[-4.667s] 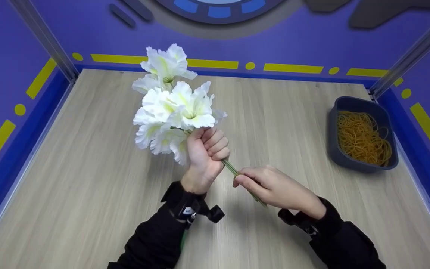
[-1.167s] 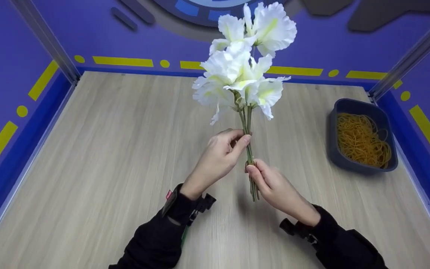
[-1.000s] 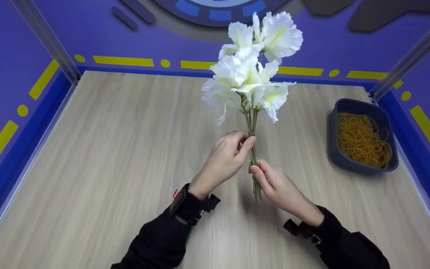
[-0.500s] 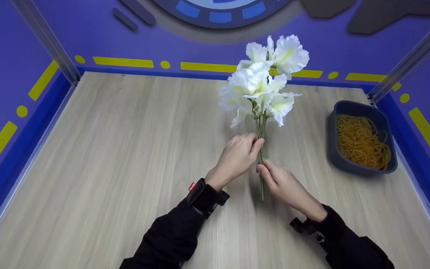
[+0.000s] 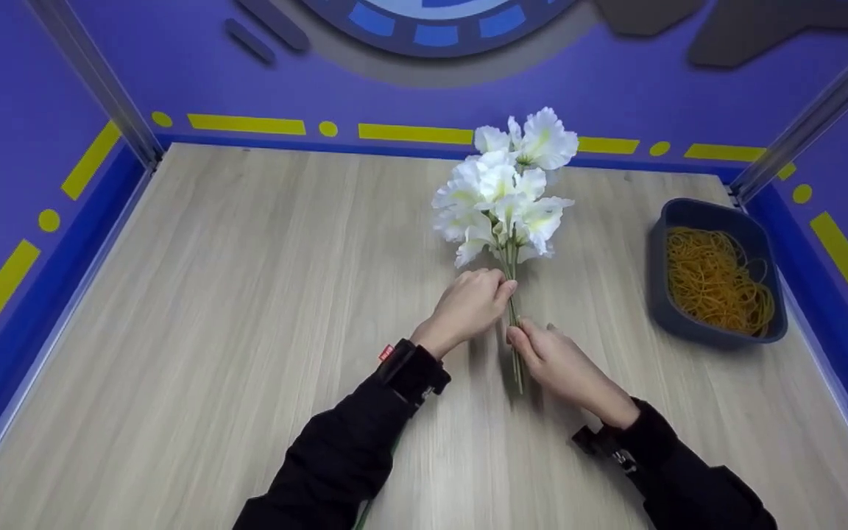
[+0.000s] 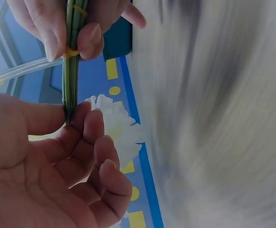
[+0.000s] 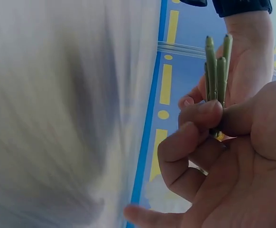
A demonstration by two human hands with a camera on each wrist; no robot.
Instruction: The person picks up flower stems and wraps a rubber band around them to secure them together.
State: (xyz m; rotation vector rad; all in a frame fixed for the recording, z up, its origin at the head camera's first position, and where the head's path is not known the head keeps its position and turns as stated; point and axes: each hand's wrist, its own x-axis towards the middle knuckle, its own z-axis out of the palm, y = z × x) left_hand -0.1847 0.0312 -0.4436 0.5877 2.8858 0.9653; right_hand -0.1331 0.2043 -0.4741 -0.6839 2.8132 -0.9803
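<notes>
The counter (image 5: 210, 331) was the biggest thing there, a broad pale top with a wood-grain print, fenced by purple walls with yellow dashes. Off to the person's right sat a dark grey bin (image 5: 718, 335), rounded at the corners and holding a loose tangle of orange rubber bands (image 5: 718, 283). Near the middle, slightly toward the far side, was the bunch of white flowers (image 5: 505, 191), its frilly, cloth-like petals tinged pale yellow-green at the throats and fanned toward the back wall, with the thin green stems (image 5: 515, 346) running back toward the person. I could not tell whether it lay on the wood or hung just above it. The left hand (image 5: 472, 305) pinched the stems just under the blooms, its fingers (image 6: 88, 128) curled against the thumb; the right hand (image 5: 560, 361) pinched them lower down, beside a thin orange band (image 6: 70, 52) looped round them. I'd judge the bunch light and top-heavy, the petals soft and easily crushed, the stems smooth, stiff and apt to slide apart, so the banded stretch looked the best place to grip it.
</notes>
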